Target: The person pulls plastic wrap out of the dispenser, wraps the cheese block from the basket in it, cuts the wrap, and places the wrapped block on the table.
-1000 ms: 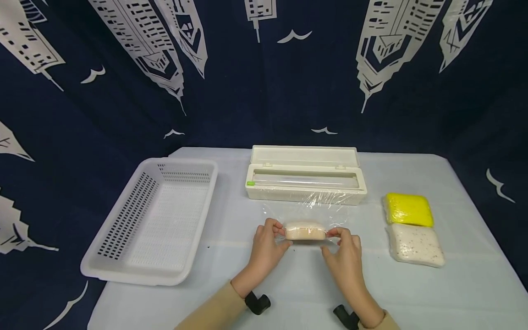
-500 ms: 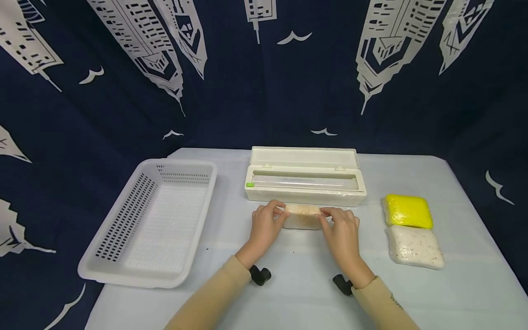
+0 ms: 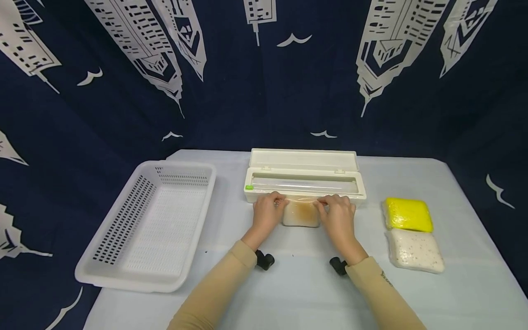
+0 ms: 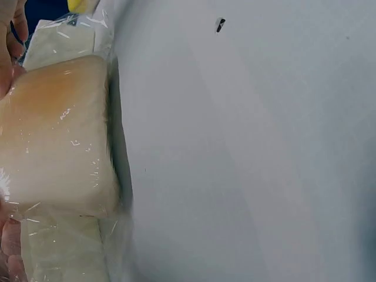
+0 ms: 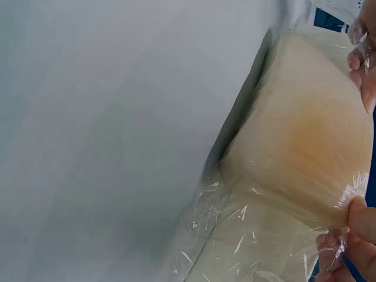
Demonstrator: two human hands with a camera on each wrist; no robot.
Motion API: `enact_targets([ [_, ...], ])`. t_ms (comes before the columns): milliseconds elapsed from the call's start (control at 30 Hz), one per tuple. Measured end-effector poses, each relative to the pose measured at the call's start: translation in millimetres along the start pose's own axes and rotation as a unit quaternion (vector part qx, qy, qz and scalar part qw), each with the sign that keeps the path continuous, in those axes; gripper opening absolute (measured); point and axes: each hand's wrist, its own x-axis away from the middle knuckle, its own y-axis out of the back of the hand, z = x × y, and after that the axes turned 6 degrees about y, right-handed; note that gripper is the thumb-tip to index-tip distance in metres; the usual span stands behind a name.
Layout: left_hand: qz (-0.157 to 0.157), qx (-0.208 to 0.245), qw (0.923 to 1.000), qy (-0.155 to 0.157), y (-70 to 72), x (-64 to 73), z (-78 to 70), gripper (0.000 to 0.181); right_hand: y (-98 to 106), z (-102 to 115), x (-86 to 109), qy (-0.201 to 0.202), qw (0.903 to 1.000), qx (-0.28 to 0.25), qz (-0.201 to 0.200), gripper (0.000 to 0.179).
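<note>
A cream block with a browned patch, covered in clear cling film, stands tilted up at the front of the cling film dispenser. My left hand pinches its left end near the top corner. At the other end, my right hand pinches the opposite corner, with the right thumb pressed on the film. Loose film wrinkles out past both sides of the block. The dispenser's lid is up, and a film roll lies inside.
To the left stands a white perforated basket. A yellow packet and a speckled white packet lie together on the right of the white tablecloth. A patterned navy cloth hangs behind the table.
Both hands have moved away from the body with the block, turning it over so its browned face shows. The stretch of film between block and dispenser has shortened.
</note>
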Motion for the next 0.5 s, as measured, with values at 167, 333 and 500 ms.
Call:
enact_targets([
  [167, 0.012, 0.018, 0.9998, -0.002, 5.1, -1.9, 8.1, 0.024, 4.0, -1.4, -1.1, -0.029, 0.9987, -0.015, 0.040, 0.026],
  [333, -0.019, 0.058, 0.9982, 0.001, 20.1, -6.1, 18.5, 0.023, 11.2, 1.0, -3.1, -0.044, 0.9962, -0.041, 0.063, 0.028],
  [500, -0.083, 0.067, 0.9940, 0.025, 39.5, -22.0, 32.8, 0.037, 12.9, 13.8, -13.8, -0.029, 0.9967, -0.063, 0.044, 0.023],
])
